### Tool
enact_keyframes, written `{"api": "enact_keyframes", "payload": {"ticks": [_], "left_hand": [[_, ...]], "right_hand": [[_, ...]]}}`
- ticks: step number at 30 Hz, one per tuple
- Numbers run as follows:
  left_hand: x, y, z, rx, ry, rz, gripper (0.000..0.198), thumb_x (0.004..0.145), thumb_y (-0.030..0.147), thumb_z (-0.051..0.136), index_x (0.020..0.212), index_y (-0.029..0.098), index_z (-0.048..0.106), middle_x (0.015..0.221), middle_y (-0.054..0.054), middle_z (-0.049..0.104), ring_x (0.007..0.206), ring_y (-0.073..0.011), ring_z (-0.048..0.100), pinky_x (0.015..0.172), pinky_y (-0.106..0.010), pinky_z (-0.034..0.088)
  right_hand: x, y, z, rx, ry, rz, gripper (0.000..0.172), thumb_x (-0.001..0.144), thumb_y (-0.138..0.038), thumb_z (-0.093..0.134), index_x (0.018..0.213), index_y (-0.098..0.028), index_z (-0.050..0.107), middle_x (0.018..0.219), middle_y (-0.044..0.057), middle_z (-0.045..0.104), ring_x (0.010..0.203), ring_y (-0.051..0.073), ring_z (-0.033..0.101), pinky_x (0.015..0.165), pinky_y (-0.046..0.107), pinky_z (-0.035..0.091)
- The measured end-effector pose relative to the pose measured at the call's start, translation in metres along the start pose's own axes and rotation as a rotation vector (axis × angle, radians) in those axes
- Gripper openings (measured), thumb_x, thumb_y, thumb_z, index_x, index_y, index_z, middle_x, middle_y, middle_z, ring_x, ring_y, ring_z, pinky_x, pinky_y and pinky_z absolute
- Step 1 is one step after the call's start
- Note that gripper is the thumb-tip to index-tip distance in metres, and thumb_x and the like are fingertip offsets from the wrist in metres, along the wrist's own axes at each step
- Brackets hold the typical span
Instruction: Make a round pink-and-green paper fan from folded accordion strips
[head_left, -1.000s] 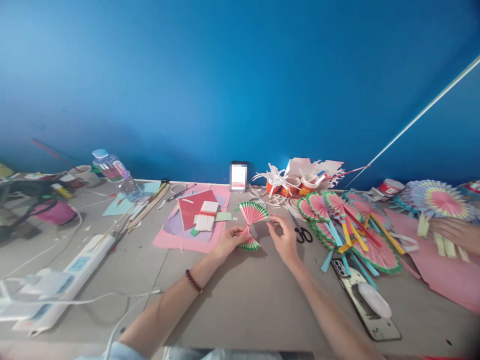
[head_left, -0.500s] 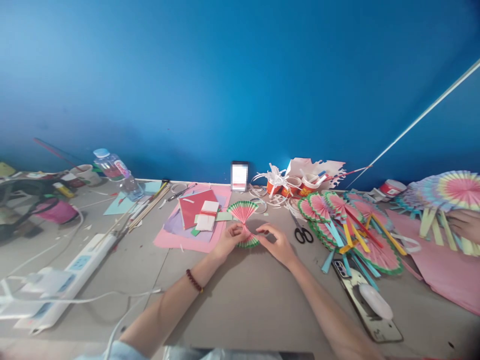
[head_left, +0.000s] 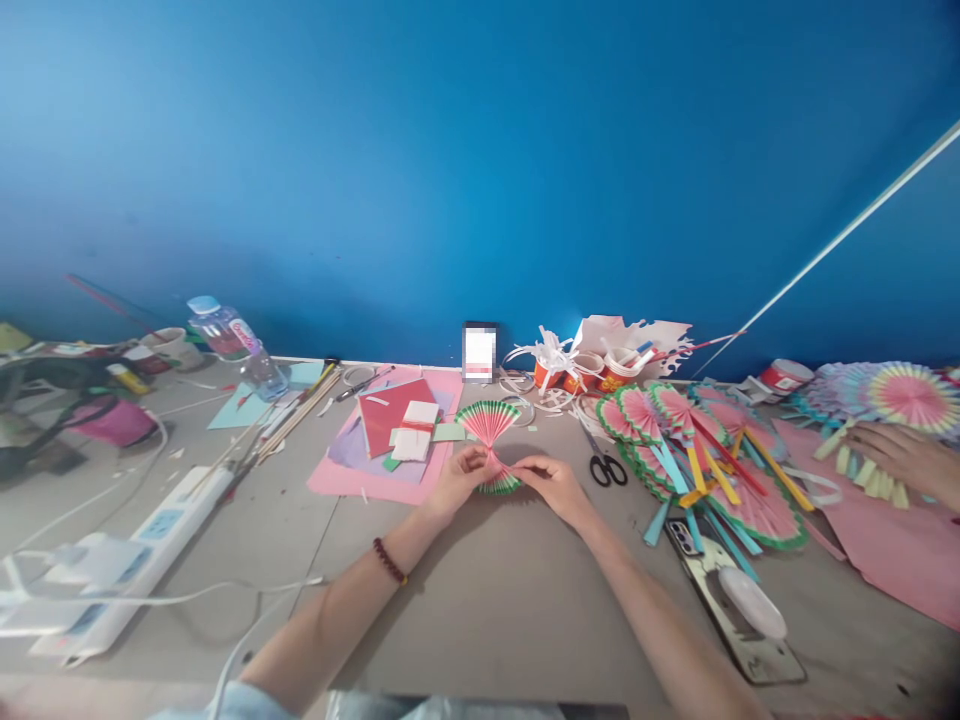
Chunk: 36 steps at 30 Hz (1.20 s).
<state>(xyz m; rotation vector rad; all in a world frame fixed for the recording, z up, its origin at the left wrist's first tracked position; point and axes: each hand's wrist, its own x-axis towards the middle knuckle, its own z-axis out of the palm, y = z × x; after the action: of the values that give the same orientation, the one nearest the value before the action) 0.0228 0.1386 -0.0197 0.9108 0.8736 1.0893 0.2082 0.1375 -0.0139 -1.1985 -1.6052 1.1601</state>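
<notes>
A pleated pink paper fan with green edges [head_left: 490, 425] stands between my hands, pinched narrow at its waist and spread above and below. My left hand [head_left: 463, 478] is closed on the waist from the left, thumb and fingertips together. From the right, my right hand [head_left: 553, 485] pinches close to the waist and the lower pleats; whether a thread is also between its fingertips is too small to make out. Black-handled scissors [head_left: 607, 470] lie right of my right hand. Left of the fan, a white bundle with a red band [head_left: 415, 432] rests on coloured paper.
Finished pink-green fans with paper strips [head_left: 679, 425] are heaped at right, above a phone [head_left: 739, 610] with a white mouse [head_left: 752, 603]. Another person's hand [head_left: 896, 455] touches pastel fans. At left are a power strip [head_left: 150, 545], sticks [head_left: 300, 412] and a bottle [head_left: 238, 340].
My right fingertips have come together against the fan, having been apart before. The other person's hand has moved left over the pale strips, and the pastel fan there has dropped lower.
</notes>
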Motion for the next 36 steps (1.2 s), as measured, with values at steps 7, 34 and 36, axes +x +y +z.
{"api": "enact_keyframes", "payload": {"ticks": [7, 34, 36], "left_hand": [[0.0, -0.004, 0.003, 0.069, 0.041, -0.003, 0.043, 0.053, 0.041, 0.08, 0.08, 0.017, 0.057, 0.068, 0.001, 0.063, 0.06, -0.0112, 0.057, 0.061, -0.023, 0.043], [0.0, -0.01, 0.003, 0.225, 0.084, 0.074, 0.035, 0.065, 0.046, 0.071, 0.077, 0.014, 0.061, 0.058, 0.002, 0.057, 0.05, -0.0088, 0.048, 0.05, -0.022, 0.036], [0.0, -0.011, 0.004, 0.242, 0.077, 0.066, 0.033, 0.064, 0.045, 0.071, 0.075, 0.015, 0.062, 0.059, 0.001, 0.058, 0.051, -0.0102, 0.05, 0.05, -0.022, 0.037]], "right_hand": [[-0.002, -0.005, 0.001, -0.12, 0.185, -0.176, 0.012, 0.074, -0.033, 0.061, 0.072, -0.024, 0.07, 0.072, 0.002, 0.066, 0.068, 0.018, 0.057, 0.069, 0.03, 0.047], [-0.004, -0.003, -0.001, -0.322, 0.201, -0.324, 0.018, 0.086, -0.037, 0.052, 0.084, -0.03, 0.068, 0.086, 0.005, 0.064, 0.088, 0.023, 0.056, 0.088, 0.037, 0.041], [-0.004, -0.001, -0.002, -0.331, 0.217, -0.335, 0.017, 0.086, -0.037, 0.052, 0.085, -0.03, 0.068, 0.086, 0.005, 0.064, 0.087, 0.023, 0.056, 0.088, 0.037, 0.042]]}}
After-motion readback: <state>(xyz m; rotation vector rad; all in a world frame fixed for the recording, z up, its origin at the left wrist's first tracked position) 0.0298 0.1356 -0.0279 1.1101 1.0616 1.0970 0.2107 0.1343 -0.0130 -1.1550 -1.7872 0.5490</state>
